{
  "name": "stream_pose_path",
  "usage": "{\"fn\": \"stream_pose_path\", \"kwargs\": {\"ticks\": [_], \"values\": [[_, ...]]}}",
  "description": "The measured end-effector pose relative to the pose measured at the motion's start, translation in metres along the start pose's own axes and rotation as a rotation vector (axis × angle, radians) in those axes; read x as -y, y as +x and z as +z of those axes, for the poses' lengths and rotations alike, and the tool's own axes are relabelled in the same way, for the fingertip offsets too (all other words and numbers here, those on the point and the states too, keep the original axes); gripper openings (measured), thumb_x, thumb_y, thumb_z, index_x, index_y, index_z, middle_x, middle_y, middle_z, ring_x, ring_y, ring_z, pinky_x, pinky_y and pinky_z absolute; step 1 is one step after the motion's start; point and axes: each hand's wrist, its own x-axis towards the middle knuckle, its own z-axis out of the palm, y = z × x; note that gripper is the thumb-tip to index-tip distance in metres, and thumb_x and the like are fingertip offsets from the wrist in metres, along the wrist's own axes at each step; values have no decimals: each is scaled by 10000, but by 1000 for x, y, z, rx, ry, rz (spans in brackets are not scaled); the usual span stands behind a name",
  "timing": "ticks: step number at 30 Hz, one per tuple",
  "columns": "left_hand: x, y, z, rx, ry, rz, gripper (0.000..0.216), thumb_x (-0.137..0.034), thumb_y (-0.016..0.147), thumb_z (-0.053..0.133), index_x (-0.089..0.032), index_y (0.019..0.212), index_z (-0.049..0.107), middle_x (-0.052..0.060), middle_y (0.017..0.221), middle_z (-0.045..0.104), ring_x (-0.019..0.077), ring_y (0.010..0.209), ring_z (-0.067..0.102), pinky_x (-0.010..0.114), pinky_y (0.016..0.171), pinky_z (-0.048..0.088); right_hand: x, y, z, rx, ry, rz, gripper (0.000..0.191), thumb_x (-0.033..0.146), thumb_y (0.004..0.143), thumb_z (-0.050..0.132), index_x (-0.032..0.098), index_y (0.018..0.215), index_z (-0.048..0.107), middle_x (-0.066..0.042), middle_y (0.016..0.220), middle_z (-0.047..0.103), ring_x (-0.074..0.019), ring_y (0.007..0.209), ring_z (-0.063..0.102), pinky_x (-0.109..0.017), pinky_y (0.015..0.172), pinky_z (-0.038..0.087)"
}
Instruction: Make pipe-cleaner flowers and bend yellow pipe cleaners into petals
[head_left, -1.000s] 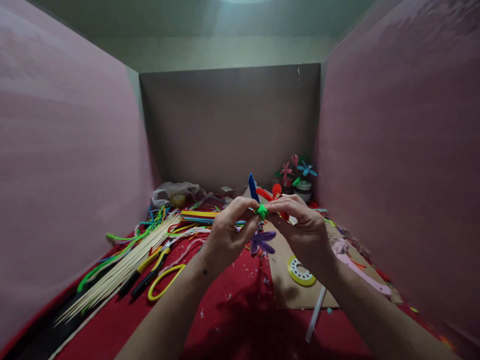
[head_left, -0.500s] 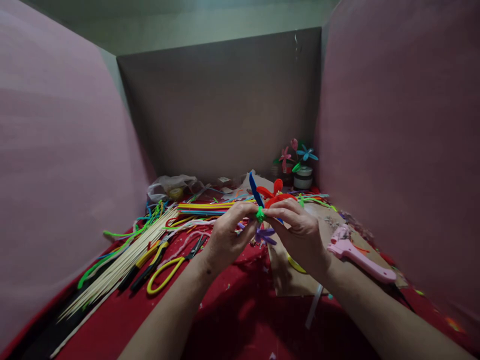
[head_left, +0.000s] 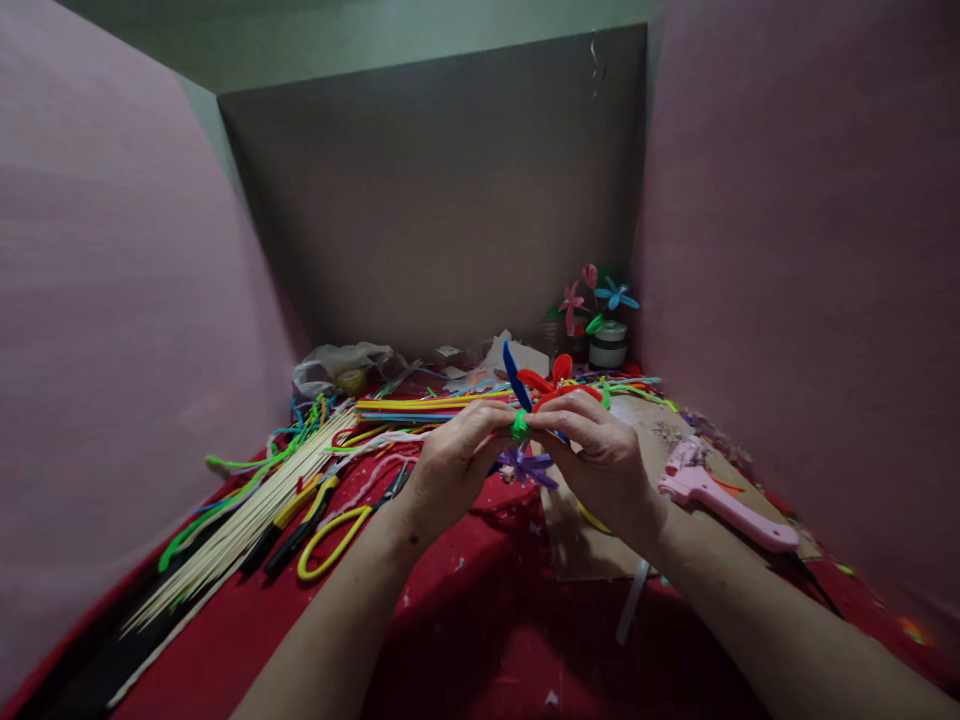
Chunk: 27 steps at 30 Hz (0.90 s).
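Flanking us on both sides, pink walls point(head_left: 97, 300) run back to a dark panel point(head_left: 442, 200) at the far end. Between them we have a red-covered worktop point(head_left: 450, 650) scattered with small scraps. Our left hand point(head_left: 457, 460) and right hand point(head_left: 600, 460) come together over its middle. On our right, a sheet of cardboard point(head_left: 585, 558) lies partly hidden by the right hand and forearm; on our left, a bundle of pale sticks point(head_left: 255, 530) slants away from us, with fuzzy stems point(head_left: 232, 464) along its outer side. We see a pink glue gun point(head_left: 724, 510) toward the right wall, and yellow-handled scissors point(head_left: 337, 545) just beside yellow-and-black pliers point(head_left: 296, 525), near the left forearm. Farther back, a crumpled plastic bag point(head_left: 330, 368) rests at the left, while a pale pot point(head_left: 608, 347) with a dark band stands in the right corner, below pink and blue flowers point(head_left: 616, 294). A translucent stick point(head_left: 632, 603) lies at the cardboard's near edge. Among the smaller pieces, a red flower point(head_left: 560, 370) shows just above our right fingers, a purple flower point(head_left: 527, 467) hangs below and between the hands, and a dark blue petal point(head_left: 514, 375) rises nearly upright behind. Smallest, a green fuzzy knot point(head_left: 520, 427) sits between our fingertips, above the worktop: the left grip pinches one side, the right grip the other.
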Motion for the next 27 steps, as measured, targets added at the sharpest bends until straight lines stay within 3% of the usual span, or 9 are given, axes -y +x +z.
{"fn": "stream_pose_path", "kwargs": {"ticks": [20, 27], "values": [[4, -4, 5, -61, 52, 35, 169, -144, 836, 511, -201, 968, 601, 37, 908, 655, 126, 863, 605, 235, 799, 455, 1, -3, 2, 6, -35, -50, 176, 144, 825, 542, 220, 861, 696, -45, 740, 628, -148, 718, 567, -302, 660, 484], [1, -1, 5, -119, 66, 129, 112, -142, 825, 536, -177, 907, 603, 38, 857, 656, 114, 805, 617, 219, 728, 490, -1, -5, 3, -8, -3, -75, 156, 131, 814, 559, 203, 857, 690, -51, 756, 630, -148, 721, 566, -303, 658, 489]]}}
